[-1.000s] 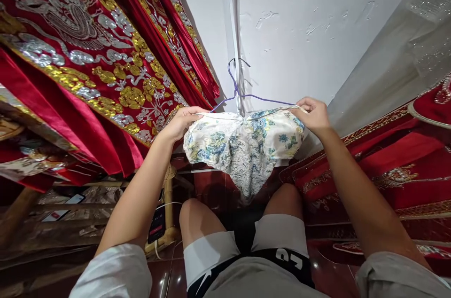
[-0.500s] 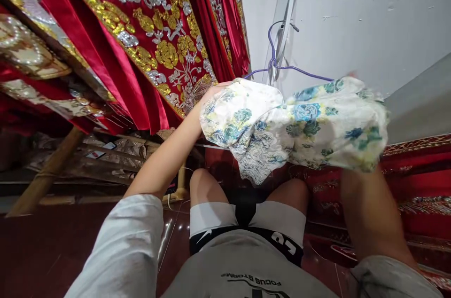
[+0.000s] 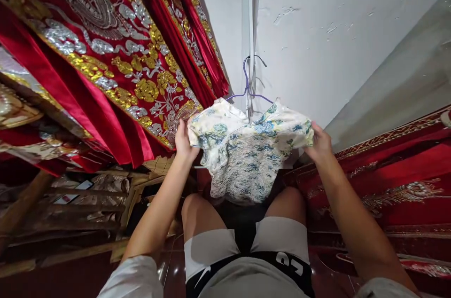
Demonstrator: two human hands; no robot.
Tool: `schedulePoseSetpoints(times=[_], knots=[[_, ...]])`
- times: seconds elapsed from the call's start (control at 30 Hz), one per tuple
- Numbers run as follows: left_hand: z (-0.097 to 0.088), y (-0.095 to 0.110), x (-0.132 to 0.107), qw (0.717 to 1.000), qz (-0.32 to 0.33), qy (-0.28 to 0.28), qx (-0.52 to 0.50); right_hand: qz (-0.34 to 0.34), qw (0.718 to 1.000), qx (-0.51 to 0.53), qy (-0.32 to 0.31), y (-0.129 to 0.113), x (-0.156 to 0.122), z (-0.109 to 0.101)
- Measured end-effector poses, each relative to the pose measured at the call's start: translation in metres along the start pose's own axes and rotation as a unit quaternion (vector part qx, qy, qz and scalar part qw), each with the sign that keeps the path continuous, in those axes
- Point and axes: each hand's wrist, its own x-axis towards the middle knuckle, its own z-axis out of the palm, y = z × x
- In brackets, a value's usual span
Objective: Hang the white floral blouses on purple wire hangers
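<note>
A small cream garment with blue-green flowers (image 3: 246,147) hangs on a purple wire hanger (image 3: 246,86) hooked on a thin pole against the white wall. My left hand (image 3: 183,140) grips the garment's left sleeve edge, fingers closed on the cloth. My right hand (image 3: 319,143) holds the right sleeve edge, fingers curled into the fabric. The garment's lower part droops above my knees.
Red robes with gold and silver embroidery (image 3: 116,63) hang close on the left. More red embroidered cloth (image 3: 394,180) lies at the right. A bamboo rack with wrapped items (image 3: 84,199) stands at lower left. The floor is dark red tile.
The garment now sits over the hanger's shoulders. Both hands have dropped from the hanger's wire ends to the sleeve edges. The camera swung left, then back.
</note>
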Motion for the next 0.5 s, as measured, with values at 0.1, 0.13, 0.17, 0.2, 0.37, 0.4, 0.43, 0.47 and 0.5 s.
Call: schedulePoseSetpoints(times=[0.1,0.13,0.17,0.2,0.37,0.4,0.43,0.47,0.5], knots=[[-0.009,0.017,0.007,0.999,0.011,0.031,-0.026,-0.018,0.998,0.044,0.050,-0.019,0.013,-0.005],[-0.010,0.024,0.010,1.000,0.020,0.019,-0.004,-0.041,0.997,0.041,0.056,-0.029,0.017,-0.001],[-0.010,0.030,0.014,0.999,0.034,0.001,0.030,-0.065,0.996,0.034,0.059,-0.039,0.020,0.004],[-0.009,0.035,0.017,0.996,0.050,-0.018,0.067,-0.084,0.995,0.023,0.055,-0.050,0.020,0.012],[0.011,0.030,0.018,0.975,0.093,0.001,0.201,-0.069,0.976,-0.043,-0.200,-0.089,-0.021,0.054],[0.016,0.024,0.015,0.976,0.088,0.026,0.196,-0.065,0.956,-0.054,-0.281,-0.094,-0.031,0.060],[0.021,0.018,0.011,0.979,0.082,0.054,0.177,-0.066,0.929,-0.072,-0.358,-0.097,-0.041,0.064],[0.027,0.013,0.007,0.983,0.078,0.078,0.147,-0.073,0.902,-0.098,-0.415,-0.099,-0.048,0.067],[0.033,0.009,0.003,0.986,0.074,0.097,0.110,-0.086,0.880,-0.133,-0.447,-0.099,-0.054,0.069]])
